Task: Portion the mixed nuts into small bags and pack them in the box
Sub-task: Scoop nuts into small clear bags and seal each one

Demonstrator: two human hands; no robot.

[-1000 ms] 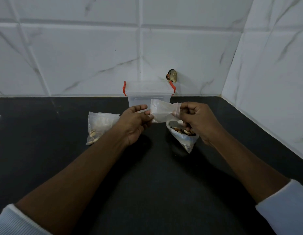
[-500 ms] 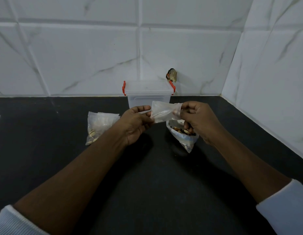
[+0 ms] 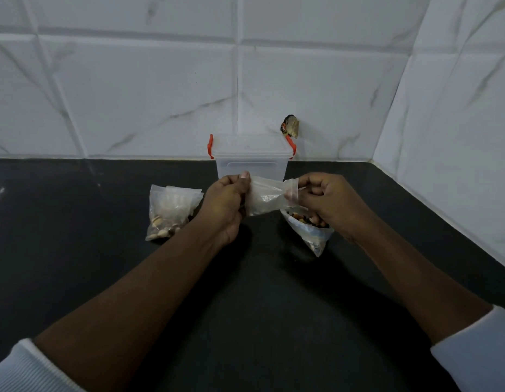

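Both hands are engaged. The left hand [image 3: 227,206] pinches one end of a small clear bag [image 3: 266,199] between thumb and fingers. The right hand [image 3: 329,202] pinches the opposite end, where a reddish strip marks what appears to be the mouth. The bag is held stretched between them, clear of the desk [image 3: 76,250] and in front of the box [image 3: 251,162]. It looks empty. Judgement: the two-ended hold serves to work the mouth apart before filling.

An open bag of mixed nuts [image 3: 312,232] lies on the desk just beneath the right hand with its mouth turned upward, which keeps the nuts close for filling.

A second bag [image 3: 169,213], holding pale nuts at its lower end, lies on the desk to the left of the left hand and apart from it. It is out of the working space but within reach.

The box is translucent with red latches [image 3: 210,147]. It stands at the back against the tiled wall [image 3: 132,94] with its lid apparently seated. Whether it is latched, and what it contains, cannot be determined.

Judgement: portioning is at an early stage and packing has not begun. The thin film may resist parting, and the nut bag below could spill if knocked.
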